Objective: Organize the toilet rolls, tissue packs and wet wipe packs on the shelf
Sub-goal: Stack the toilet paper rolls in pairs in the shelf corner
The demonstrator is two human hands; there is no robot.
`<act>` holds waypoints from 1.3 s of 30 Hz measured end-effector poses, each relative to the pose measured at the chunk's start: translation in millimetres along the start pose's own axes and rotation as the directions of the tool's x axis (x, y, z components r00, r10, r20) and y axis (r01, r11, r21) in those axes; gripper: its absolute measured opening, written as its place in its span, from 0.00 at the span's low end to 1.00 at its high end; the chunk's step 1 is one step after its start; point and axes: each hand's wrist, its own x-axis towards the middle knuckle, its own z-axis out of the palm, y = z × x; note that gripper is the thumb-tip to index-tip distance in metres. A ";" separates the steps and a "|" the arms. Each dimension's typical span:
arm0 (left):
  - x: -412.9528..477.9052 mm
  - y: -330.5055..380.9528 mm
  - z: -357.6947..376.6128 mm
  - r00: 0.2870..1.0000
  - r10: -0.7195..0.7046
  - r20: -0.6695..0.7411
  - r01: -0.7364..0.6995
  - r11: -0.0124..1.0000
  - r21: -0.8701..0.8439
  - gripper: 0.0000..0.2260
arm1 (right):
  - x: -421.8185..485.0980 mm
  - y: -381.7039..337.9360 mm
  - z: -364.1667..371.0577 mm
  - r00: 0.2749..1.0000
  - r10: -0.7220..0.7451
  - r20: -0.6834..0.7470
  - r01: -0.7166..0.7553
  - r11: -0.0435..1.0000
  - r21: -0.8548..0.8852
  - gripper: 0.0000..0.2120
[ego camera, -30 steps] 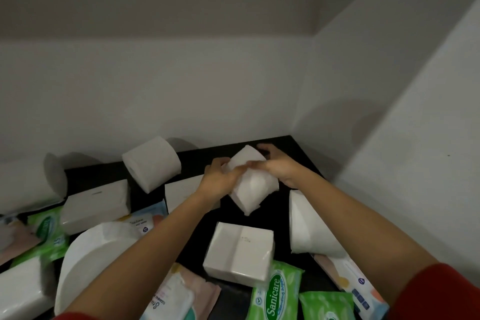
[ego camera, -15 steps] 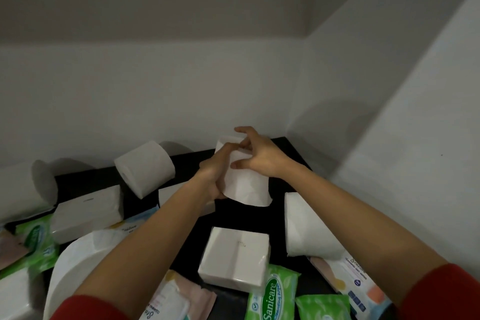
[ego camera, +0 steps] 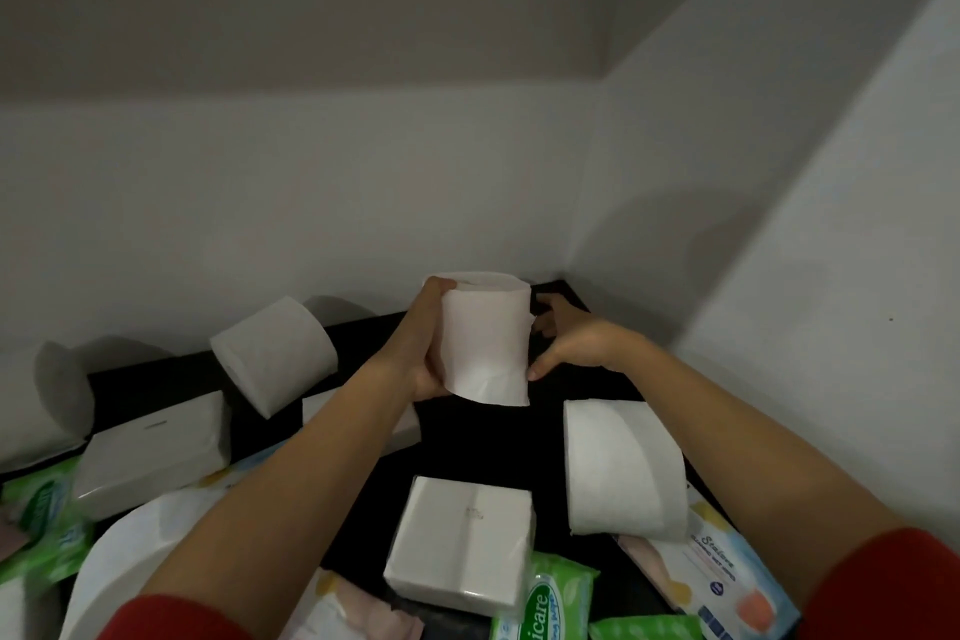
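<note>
Front of the shelf: a green wet wipe pack (ego camera: pixel 545 598) lies closest to the person, and a square white tissue pack (ego camera: pixel 462 541) rests partly on top of it.
Right side: a lying toilet roll (ego camera: pixel 618 468) sits on its side, with its near end over a blue and white wet wipe pack (ego camera: pixel 727 582).
Left side: a long tissue pack (ego camera: pixel 150 452) and a tipped roll (ego camera: pixel 275 353) sit further back, near the wall.
Shelf (ego camera: pixel 483 447): black, with a bare patch right under the hands.
Left hand (ego camera: pixel 426 343): wrapped round the left side of the held roll, thumb up at the top rim. This hand carries it.
Right hand (ego camera: pixel 566 343): its thumb tip touches the roll's lower right edge. The fingers are loosely apart behind the roll, and I cannot tell if they press on it.
Held roll (ego camera: pixel 485 343): white, soft and plump, up in the air between the two hands. It stands upright, so its hole points up and down.
What matters next: the back right corner of the shelf is just behind and below the roll. I think the roll goes down there, standing on its flat end.
Nearer hand: the right hand is closer to that corner, but the left one has the real hold.
</note>
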 end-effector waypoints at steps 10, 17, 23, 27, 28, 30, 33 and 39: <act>11.0 5.7 1.4 0.997 0.042 0.059 -0.040 0.998 -0.047 0.23 | 21.3 14.5 -5.7 0.997 -0.082 0.002 0.081 0.991 -0.102 0.14; 20.9 4.6 5.7 1.000 -0.005 -0.024 0.004 0.999 -0.031 0.26 | 29.8 11.6 -20.6 0.907 -0.216 -0.361 0.129 0.960 -0.249 0.08; 27.3 2.0 17.3 0.999 -0.001 -0.037 0.000 1.000 -0.017 0.18 | 34.8 13.9 -22.8 0.815 -0.197 -0.546 0.088 0.972 -0.220 0.13; 32.2 -0.5 26.1 1.000 -0.006 -0.008 0.006 0.999 -0.053 0.20 | 39.5 14.8 -13.5 0.758 -0.157 -0.632 0.103 0.987 -0.122 0.10; 33.6 -0.8 28.4 1.000 -0.002 0.002 0.002 0.998 -0.063 0.20 | 39.5 14.3 -12.3 0.745 -0.129 -0.655 0.110 0.991 -0.070 0.11; 36.3 -1.5 32.4 1.000 0.007 0.016 -0.006 0.997 -0.078 0.18 | 42.5 16.0 -12.4 0.715 -0.047 -0.697 0.136 0.988 0.074 0.19; 43.6 -2.8 36.5 1.000 0.016 0.014 -0.014 0.997 -0.082 0.17 | 48.7 21.5 -16.9 0.765 0.146 -0.628 0.164 0.898 0.409 0.31; 66.4 -9.1 40.6 0.998 0.043 0.037 -0.042 0.998 -0.037 0.20 | 51.1 29.8 -23.1 0.897 0.130 -0.423 0.074 0.899 0.432 0.12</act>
